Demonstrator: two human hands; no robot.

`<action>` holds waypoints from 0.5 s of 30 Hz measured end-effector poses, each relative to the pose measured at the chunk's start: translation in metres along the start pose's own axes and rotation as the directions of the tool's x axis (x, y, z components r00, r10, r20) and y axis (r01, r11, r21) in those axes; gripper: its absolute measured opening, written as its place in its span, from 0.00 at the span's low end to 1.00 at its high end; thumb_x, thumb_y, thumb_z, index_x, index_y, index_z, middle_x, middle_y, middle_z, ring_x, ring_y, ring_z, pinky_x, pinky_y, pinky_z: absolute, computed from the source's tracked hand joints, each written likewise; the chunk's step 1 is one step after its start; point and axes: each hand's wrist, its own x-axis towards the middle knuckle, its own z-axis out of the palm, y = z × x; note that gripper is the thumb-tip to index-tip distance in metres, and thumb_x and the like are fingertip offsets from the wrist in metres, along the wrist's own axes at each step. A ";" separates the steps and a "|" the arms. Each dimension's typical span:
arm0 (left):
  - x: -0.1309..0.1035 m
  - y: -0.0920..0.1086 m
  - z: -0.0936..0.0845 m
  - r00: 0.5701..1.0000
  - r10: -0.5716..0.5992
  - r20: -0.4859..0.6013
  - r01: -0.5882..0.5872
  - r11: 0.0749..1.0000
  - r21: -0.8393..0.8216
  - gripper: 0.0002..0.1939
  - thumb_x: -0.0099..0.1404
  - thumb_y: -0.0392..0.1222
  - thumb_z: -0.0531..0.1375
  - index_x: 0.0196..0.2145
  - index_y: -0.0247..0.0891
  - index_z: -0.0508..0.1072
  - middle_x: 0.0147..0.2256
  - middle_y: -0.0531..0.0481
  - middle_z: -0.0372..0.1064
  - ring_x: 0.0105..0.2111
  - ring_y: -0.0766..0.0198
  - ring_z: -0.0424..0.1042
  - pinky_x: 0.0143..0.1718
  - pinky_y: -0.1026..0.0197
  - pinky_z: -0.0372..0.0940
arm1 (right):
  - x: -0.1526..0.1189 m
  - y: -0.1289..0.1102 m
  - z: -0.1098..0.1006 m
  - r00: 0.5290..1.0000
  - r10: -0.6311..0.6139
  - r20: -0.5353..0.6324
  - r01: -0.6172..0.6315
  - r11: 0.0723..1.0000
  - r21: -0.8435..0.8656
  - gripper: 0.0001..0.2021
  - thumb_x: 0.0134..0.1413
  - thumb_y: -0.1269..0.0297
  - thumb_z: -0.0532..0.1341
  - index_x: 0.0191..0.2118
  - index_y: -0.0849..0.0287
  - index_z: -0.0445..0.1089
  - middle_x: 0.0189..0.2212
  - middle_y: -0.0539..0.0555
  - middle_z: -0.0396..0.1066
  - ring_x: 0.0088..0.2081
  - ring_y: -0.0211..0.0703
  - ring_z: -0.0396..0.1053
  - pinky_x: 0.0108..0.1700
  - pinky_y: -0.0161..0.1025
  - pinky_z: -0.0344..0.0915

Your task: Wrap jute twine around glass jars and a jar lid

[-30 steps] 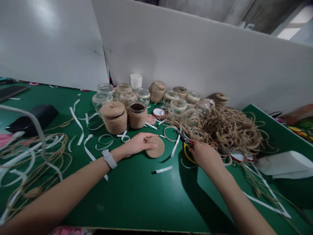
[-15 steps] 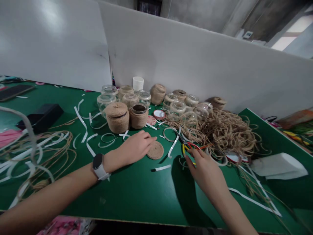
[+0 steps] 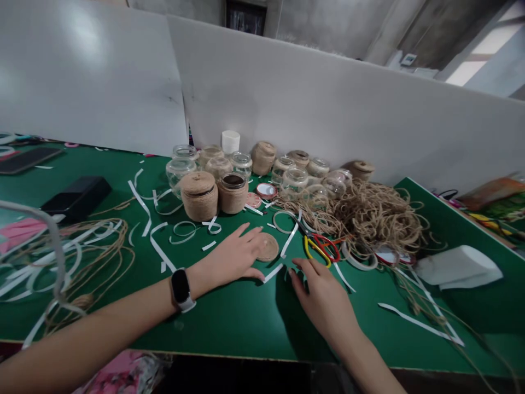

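My left hand [image 3: 232,256] is open, palm down, with its fingers spread and their tips at the left edge of a flat round of coiled jute rope [image 3: 268,248]. Its thumb reaches to the end of a short white strip [image 3: 273,273]. My right hand [image 3: 324,298] holds nothing; its fingers are slightly curled and apart, just above the table. Beyond those fingers lie scissors [image 3: 322,249] with one yellow and one red handle loop. Behind the round stand a jute-wrapped jar with a lid [image 3: 199,197] and a wrapped jar without one [image 3: 233,194].
Several glass jars [image 3: 294,183] line the white partition [image 3: 287,104]. A heap of jute rope [image 3: 377,219] lies at right, beside a white paper roll [image 3: 459,267]. At left are a black box [image 3: 77,197], a phone [image 3: 30,160] and tangled cords and strips [image 3: 98,241].
My right hand has come off the scissors and moved toward me and slightly left. My left hand has spread its fingers and thumb. The short white strip now lies at a steeper slant.
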 end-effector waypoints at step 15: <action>-0.020 -0.003 -0.008 0.988 -0.154 0.029 0.156 0.965 -0.210 0.40 0.67 0.64 0.48 0.68 0.38 0.48 0.68 0.37 0.42 0.68 0.48 0.42 0.66 0.44 0.41 | -0.003 -0.040 0.023 0.957 -0.173 -0.231 0.182 0.983 0.015 0.17 0.63 0.64 0.55 0.55 0.62 0.67 0.55 0.64 0.68 0.52 0.55 0.66 0.51 0.50 0.66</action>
